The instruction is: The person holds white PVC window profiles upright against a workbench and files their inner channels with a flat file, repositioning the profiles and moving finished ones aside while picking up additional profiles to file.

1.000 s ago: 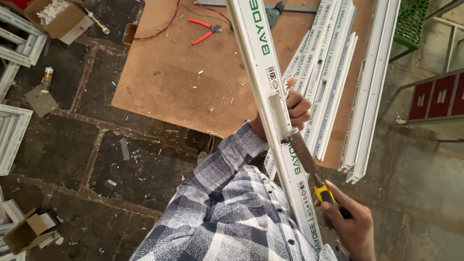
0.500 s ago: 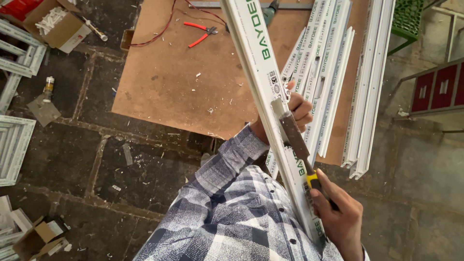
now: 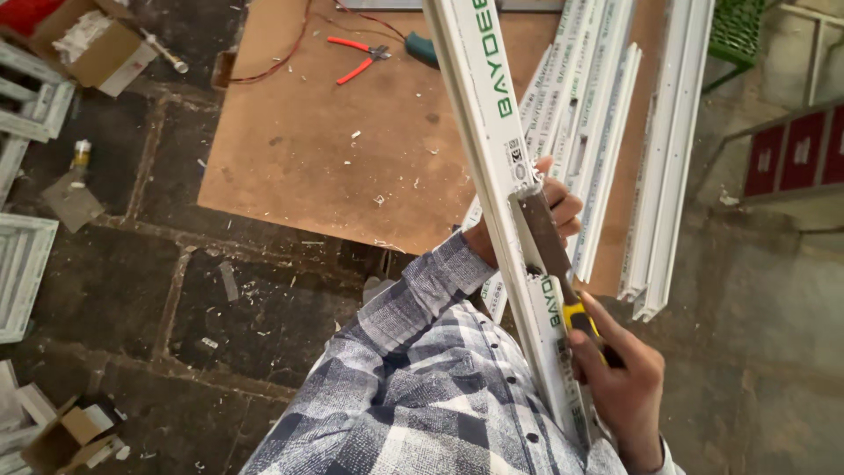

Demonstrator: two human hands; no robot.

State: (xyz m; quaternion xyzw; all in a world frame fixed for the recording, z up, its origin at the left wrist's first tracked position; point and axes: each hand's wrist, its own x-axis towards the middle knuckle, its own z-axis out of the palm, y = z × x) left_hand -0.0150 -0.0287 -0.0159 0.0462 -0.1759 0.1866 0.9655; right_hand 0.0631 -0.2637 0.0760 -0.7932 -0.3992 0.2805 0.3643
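Note:
A long white plastic window profile (image 3: 482,114) runs from the top of the view down to my chest. My left hand (image 3: 554,207) wraps around it from behind at mid-length, fingers showing on its right side. My right hand (image 3: 620,378) grips the yellow and black handle of a flat metal file (image 3: 543,239). The file's grey blade lies along the profile's face, over a dark slot, just below my left hand.
A brown board table (image 3: 352,141) carries red pliers (image 3: 359,54), a red cable and a teal tool. More white profiles (image 3: 668,149) lie on its right side. Cardboard boxes (image 3: 101,48), white frames (image 3: 22,264) and debris cover the dark stone floor.
The file has slid a little up along the profile, and my right hand has followed it. My left hand keeps its hold.

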